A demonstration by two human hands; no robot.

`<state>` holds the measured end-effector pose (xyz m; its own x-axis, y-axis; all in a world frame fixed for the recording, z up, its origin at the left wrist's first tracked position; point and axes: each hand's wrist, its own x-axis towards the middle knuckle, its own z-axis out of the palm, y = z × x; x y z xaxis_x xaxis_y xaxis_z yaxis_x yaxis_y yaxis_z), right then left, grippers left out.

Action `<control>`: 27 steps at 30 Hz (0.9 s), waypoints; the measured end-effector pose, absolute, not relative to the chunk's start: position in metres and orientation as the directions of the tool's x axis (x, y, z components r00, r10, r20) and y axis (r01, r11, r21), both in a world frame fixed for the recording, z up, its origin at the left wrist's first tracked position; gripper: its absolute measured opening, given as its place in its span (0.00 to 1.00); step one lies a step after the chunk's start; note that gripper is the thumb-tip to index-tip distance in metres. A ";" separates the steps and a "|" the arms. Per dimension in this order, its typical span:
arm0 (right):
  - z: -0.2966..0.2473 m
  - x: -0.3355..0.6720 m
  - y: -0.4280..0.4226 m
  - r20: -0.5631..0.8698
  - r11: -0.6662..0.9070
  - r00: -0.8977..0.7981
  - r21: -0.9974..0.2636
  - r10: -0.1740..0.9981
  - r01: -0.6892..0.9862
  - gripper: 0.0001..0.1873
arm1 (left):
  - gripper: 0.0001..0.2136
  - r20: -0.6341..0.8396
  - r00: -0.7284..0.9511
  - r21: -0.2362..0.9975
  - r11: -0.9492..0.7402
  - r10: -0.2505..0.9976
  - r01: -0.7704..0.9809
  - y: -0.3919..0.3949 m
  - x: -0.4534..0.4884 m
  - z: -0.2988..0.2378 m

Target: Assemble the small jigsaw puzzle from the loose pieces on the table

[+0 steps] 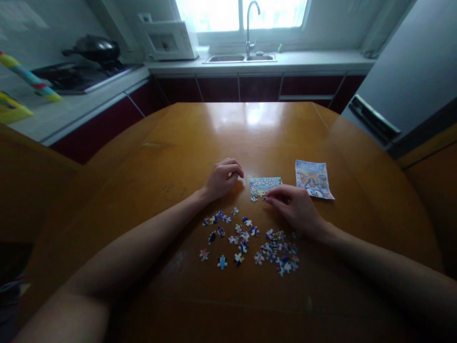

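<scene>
A left hand rested curled shut and a right hand pinched at the part-built jigsaw on a glossy wooden surface in a kitchen; lettering on the picture sheet was unreadable.

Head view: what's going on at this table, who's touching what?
A person sits at a wooden table with a jigsaw. The right hand has its fingertips at the lower edge of a small assembled strip; whether it pinches a piece is unclear. The left hand rests curled on the table just left of that strip. Loose pieces lie scattered nearer the person, and a printed picture lies to the strip's right.
</scene>
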<state>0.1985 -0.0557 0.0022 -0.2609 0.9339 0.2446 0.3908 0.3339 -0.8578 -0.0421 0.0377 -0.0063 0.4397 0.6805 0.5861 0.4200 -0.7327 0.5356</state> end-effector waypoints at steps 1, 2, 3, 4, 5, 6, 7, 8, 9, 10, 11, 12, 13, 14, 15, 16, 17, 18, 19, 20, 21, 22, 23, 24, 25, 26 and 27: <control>0.001 0.199 -0.052 0.255 0.333 -0.236 -0.855 0.938 0.397 0.03 | 0.12 0.588 0.441 0.533 -0.735 0.678 0.419 0.038 -0.042 -0.006; 0.000 0.199 -0.050 0.268 0.341 -0.226 -0.849 0.936 0.405 0.03 | 0.12 0.591 0.442 0.530 -0.738 0.675 0.418 0.037 -0.042 -0.006; -0.001 0.199 -0.049 0.283 0.357 -0.231 -0.836 0.931 0.417 0.04 | 0.12 0.594 0.446 0.526 -0.742 0.670 0.416 0.037 -0.042 -0.006; -0.002 0.198 -0.048 0.302 0.384 -0.249 -0.817 0.920 0.431 0.04 | 0.12 0.595 0.456 0.520 -0.750 0.662 0.409 0.037 -0.042 -0.006; -0.003 0.197 -0.048 0.322 0.417 -0.276 -0.791 0.906 0.448 0.05 | 0.12 0.593 0.477 0.513 -0.761 0.648 0.397 0.036 -0.042 -0.005; -0.003 0.197 -0.049 0.339 0.450 -0.305 -0.763 0.890 0.464 0.05 | 0.12 0.586 0.510 0.504 -0.776 0.629 0.378 0.036 -0.043 -0.004; -0.004 0.196 -0.049 0.351 0.478 -0.334 -0.737 0.875 0.478 0.05 | 0.12 0.573 0.555 0.494 -0.795 0.603 0.353 0.035 -0.043 -0.003; -0.004 0.196 -0.049 0.359 0.501 -0.359 -0.716 0.862 0.487 0.06 | 0.13 0.555 0.606 0.483 -0.814 0.569 0.322 0.034 -0.044 -0.002; -0.004 0.196 -0.049 0.364 0.518 -0.378 -0.699 0.851 0.493 0.06 | 0.13 0.534 0.658 0.473 -0.833 0.531 0.289 0.034 -0.044 -0.001; -0.004 0.196 -0.048 0.371 0.531 -0.388 -0.684 0.844 0.501 0.06 | 0.13 0.513 0.701 0.464 -0.847 0.495 0.258 0.033 -0.044 0.000; -0.004 0.197 -0.047 0.380 0.539 -0.388 -0.669 0.840 0.512 0.06 | 0.13 0.498 0.733 0.458 -0.858 0.464 0.233 0.032 -0.044 0.001; -0.004 0.197 -0.046 0.389 0.543 -0.381 -0.654 0.839 0.527 0.06 | 0.13 0.488 0.753 0.455 -0.865 0.442 0.213 0.031 -0.044 0.002; -0.004 0.198 -0.045 0.398 0.544 -0.370 -0.637 0.839 0.547 0.06 | 0.13 0.483 0.764 0.454 -0.868 0.428 0.199 0.031 -0.044 0.003; -0.004 0.198 -0.045 0.409 0.543 -0.358 -0.619 0.839 0.567 0.06 | 0.13 0.479 0.770 0.457 -0.869 0.421 0.191 0.030 -0.044 0.004; -0.004 0.198 -0.045 0.415 0.545 -0.354 -0.602 0.838 0.584 0.06 | 0.14 0.474 0.777 0.462 -0.868 0.415 0.183 0.030 -0.043 0.004; -0.004 0.198 -0.046 0.417 0.550 -0.361 -0.585 0.834 0.596 0.07 | 0.14 0.467 0.784 0.466 -0.867 0.409 0.175 0.029 -0.043 0.004; -0.003 0.197 -0.047 0.415 0.562 -0.381 -0.563 0.826 0.605 0.07 | 0.15 0.458 0.794 0.471 -0.867 0.400 0.166 0.029 -0.043 0.005; -0.003 0.196 -0.048 0.412 0.581 -0.411 -0.536 0.813 0.613 0.07 | 0.15 0.450 0.804 0.475 -0.866 0.390 0.155 0.029 -0.043 0.005; -0.003 0.195 -0.050 0.405 0.602 -0.447 -0.504 0.798 0.619 0.08 | 0.16 0.444 0.811 0.478 -0.866 0.380 0.144 0.028 -0.043 0.005; -0.002 0.193 -0.052 0.393 0.623 -0.484 -0.472 0.782 0.623 0.08 | 0.16 0.441 0.817 0.480 -0.867 0.370 0.133 0.028 -0.042 0.005; -0.002 0.192 -0.054 0.380 0.642 -0.517 -0.444 0.767 0.625 0.08 | 0.16 0.438 0.823 0.481 -0.868 0.361 0.125 0.028 -0.042 0.005; -0.002 0.191 -0.055 0.370 0.655 -0.541 -0.423 0.756 0.626 0.08 | 0.15 0.434 0.828 0.481 -0.869 0.355 0.120 0.028 -0.042 0.005; -0.002 0.190 -0.056 0.362 0.664 -0.557 -0.410 0.747 0.625 0.06 | 0.14 0.429 0.833 0.480 -0.869 0.351 0.119 0.028 -0.041 0.004; -0.002 0.189 -0.056 0.356 0.669 -0.566 -0.403 0.743 0.625 0.05 | 0.14 0.424 0.836 0.478 -0.870 0.349 0.121 0.028 -0.041 0.004; -0.002 0.189 -0.057 0.350 0.671 -0.573 -0.401 0.741 0.623 0.05 | 0.13 0.419 0.839 0.477 -0.870 0.348 0.123 0.028 -0.041 0.004; -0.002 0.188 -0.057 0.347 0.674 -0.578 -0.399 0.739 0.622 0.06 | 0.13 0.415 0.840 0.476 -0.870 0.350 0.127 0.027 -0.041 0.004; -0.002 0.188 -0.057 0.343 0.677 -0.585 -0.395 0.735 0.621 0.07 | 0.13 0.415 0.839 0.476 -0.870 0.352 0.129 0.027 -0.040 0.005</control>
<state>0.1883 -0.0573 -0.0018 -0.5846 0.7354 0.3426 0.6208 0.6774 -0.3947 -0.0404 0.0270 0.0047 0.8388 0.3520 0.4155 0.1293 -0.8699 0.4759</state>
